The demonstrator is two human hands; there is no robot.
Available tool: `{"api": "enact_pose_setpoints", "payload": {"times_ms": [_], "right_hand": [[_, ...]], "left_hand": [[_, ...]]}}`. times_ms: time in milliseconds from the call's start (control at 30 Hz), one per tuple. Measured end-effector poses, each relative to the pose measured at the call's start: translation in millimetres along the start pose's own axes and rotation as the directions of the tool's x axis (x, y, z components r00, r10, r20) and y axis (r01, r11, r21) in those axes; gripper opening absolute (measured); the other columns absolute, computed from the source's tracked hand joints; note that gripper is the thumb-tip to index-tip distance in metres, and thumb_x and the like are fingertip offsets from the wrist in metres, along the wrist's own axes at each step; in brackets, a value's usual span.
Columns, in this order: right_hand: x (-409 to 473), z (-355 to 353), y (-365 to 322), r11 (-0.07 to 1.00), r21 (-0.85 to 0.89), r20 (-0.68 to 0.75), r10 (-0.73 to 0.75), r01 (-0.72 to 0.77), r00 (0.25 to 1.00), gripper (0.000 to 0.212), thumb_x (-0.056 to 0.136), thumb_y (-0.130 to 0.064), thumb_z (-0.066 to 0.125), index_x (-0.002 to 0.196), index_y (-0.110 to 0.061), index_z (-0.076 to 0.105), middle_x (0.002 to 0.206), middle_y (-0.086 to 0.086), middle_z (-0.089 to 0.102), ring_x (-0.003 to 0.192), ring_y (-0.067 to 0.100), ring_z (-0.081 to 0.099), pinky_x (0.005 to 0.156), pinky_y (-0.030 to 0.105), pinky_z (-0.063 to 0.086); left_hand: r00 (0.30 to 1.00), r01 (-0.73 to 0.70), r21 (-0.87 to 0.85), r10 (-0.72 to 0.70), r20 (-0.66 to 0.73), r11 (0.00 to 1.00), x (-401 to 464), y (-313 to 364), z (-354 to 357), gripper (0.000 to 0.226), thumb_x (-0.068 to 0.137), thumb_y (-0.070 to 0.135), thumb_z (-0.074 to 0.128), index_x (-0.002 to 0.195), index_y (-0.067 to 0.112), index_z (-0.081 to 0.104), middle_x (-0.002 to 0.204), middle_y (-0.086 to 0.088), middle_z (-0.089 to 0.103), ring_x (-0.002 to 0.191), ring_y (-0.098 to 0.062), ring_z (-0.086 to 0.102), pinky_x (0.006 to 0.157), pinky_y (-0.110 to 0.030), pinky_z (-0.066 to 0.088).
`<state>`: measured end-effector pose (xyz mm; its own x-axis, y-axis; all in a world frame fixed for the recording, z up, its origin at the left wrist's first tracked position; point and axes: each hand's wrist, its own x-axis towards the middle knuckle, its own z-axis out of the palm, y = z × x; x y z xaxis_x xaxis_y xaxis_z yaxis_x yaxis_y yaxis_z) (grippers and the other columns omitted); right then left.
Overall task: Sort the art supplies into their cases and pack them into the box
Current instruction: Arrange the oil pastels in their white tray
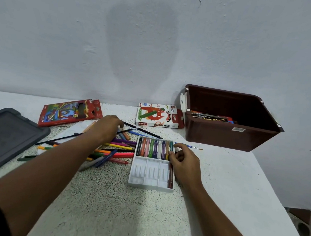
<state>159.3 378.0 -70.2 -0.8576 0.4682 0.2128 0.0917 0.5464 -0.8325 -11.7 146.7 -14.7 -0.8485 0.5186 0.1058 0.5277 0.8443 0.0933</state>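
A white pastel tray (151, 176) lies in the middle of the table, its far row filled with several oil pastels (154, 148) and one brown pastel (170, 176) in its near row. My right hand (183, 161) rests at the tray's right edge, fingertips curled on the teal pastel at the far right end. My left hand (108, 127) reaches over a loose pile of colored pencils and markers (118, 150), palm down; what its fingers touch is hidden. The oil pastels box (156, 116) and the red colored pencil case (69, 112) lie at the back.
A brown plastic box (231, 132) stands at the back right with a watercolor pack inside. A grey lid (2, 141) lies at the left edge. A thin paintbrush (193, 147) lies beyond my right hand. The table's right edge drops off near the wall.
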Motion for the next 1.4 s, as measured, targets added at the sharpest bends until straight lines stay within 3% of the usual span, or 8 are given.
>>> {"api": "enact_pose_setpoints", "payload": {"times_ms": [433, 633, 767, 967, 1067, 1167, 1267, 1400], "right_hand": [[7, 5, 6, 0.994, -0.106, -0.027, -0.032, 0.029, 0.999, 0.019, 0.09, -0.029, 0.061, 0.109, -0.026, 0.065, 0.084, -0.005, 0.066, 0.072, 0.008, 0.06, 0.064, 0.027, 0.049], [6, 3, 3, 0.993, -0.11, -0.021, -0.033, 0.031, 0.999, 0.017, 0.09, -0.027, 0.061, 0.106, -0.025, 0.064, 0.08, -0.004, 0.065, 0.07, 0.007, 0.059, 0.063, 0.024, 0.046], [6, 4, 1, 0.995, -0.1, -0.018, -0.029, 0.027, 0.999, 0.015, 0.091, -0.027, 0.061, 0.105, -0.026, 0.063, 0.08, -0.006, 0.065, 0.069, 0.004, 0.058, 0.059, 0.019, 0.043], [6, 5, -2, 0.996, -0.087, -0.007, -0.004, 0.003, 1.0, 0.014, 0.092, -0.028, 0.06, 0.106, -0.027, 0.062, 0.081, -0.008, 0.066, 0.07, 0.002, 0.059, 0.059, 0.018, 0.044], [4, 4, -3, 0.997, -0.076, -0.006, 0.001, -0.002, 1.0, 0.014, 0.092, -0.027, 0.06, 0.105, -0.027, 0.062, 0.081, -0.009, 0.067, 0.07, 0.002, 0.06, 0.059, 0.019, 0.045], [3, 2, -4, 0.998, -0.056, 0.0, 0.017, -0.016, 1.0, 0.013, 0.092, -0.027, 0.06, 0.104, -0.027, 0.063, 0.081, -0.009, 0.068, 0.07, 0.003, 0.061, 0.061, 0.022, 0.049], [0, 1, -2, 0.999, -0.025, 0.001, 0.045, -0.045, 0.999, 0.013, 0.092, -0.027, 0.059, 0.105, -0.028, 0.064, 0.083, -0.008, 0.069, 0.073, 0.004, 0.063, 0.063, 0.024, 0.052], [-5, -5, 2, 0.986, 0.139, -0.01, 0.089, -0.087, 0.996, 0.018, 0.097, -0.025, 0.051, 0.105, -0.033, 0.065, 0.09, -0.009, 0.071, 0.081, 0.008, 0.068, 0.067, 0.031, 0.058]], "left_hand": [[0.987, -0.097, 0.16, 0.075, 0.14, 0.982, 15, -11, 2, 0.036, 0.092, 0.008, 0.056, 0.122, 0.024, 0.066, 0.113, -0.009, 0.06, 0.103, -0.026, 0.057, 0.084, -0.03, 0.046], [0.985, -0.134, 0.222, 0.105, 0.14, 0.966, 17, -14, 3, 0.029, 0.091, 0.011, 0.059, 0.117, 0.017, 0.069, 0.116, -0.007, 0.061, 0.107, -0.024, 0.055, 0.088, -0.032, 0.045], [0.985, -0.156, 0.378, 0.113, 0.133, 0.912, 13, -16, -6, 0.024, 0.093, 0.013, 0.055, 0.115, 0.014, 0.063, 0.118, -0.006, 0.06, 0.11, -0.023, 0.05, 0.09, -0.032, 0.045], [0.997, -0.082, 0.515, 0.068, 0.046, 0.853, -1, -25, -19, 0.033, 0.09, 0.003, 0.052, 0.122, 0.011, 0.053, 0.122, -0.009, 0.052, 0.115, -0.027, 0.046, 0.091, -0.034, 0.044], [1.0, -0.009, 0.412, 0.011, -0.002, 0.911, -8, -27, -25, 0.029, 0.089, 0.003, 0.054, 0.118, 0.009, 0.055, 0.118, -0.011, 0.054, 0.113, -0.028, 0.048, 0.088, -0.033, 0.042], [0.988, 0.136, 0.04, -0.132, -0.083, 0.99, -14, -19, -33, 0.018, 0.091, 0.013, 0.058, 0.105, 0.004, 0.065, 0.102, -0.014, 0.062, 0.092, -0.026, 0.056, 0.075, -0.036, 0.046], [0.978, 0.201, -0.331, -0.21, 0.008, 0.922, -34, 14, -38, 0.02, 0.092, 0.019, 0.062, 0.105, 0.005, 0.069, 0.088, -0.01, 0.071, 0.067, -0.021, 0.061, 0.056, -0.026, 0.045], [0.981, 0.177, -0.609, -0.191, 0.043, 0.773, -66, 67, -30, 0.023, 0.093, 0.02, 0.061, 0.116, 0.015, 0.063, 0.077, -0.002, 0.067, 0.05, -0.01, 0.054, 0.046, -0.02, 0.046]]}}
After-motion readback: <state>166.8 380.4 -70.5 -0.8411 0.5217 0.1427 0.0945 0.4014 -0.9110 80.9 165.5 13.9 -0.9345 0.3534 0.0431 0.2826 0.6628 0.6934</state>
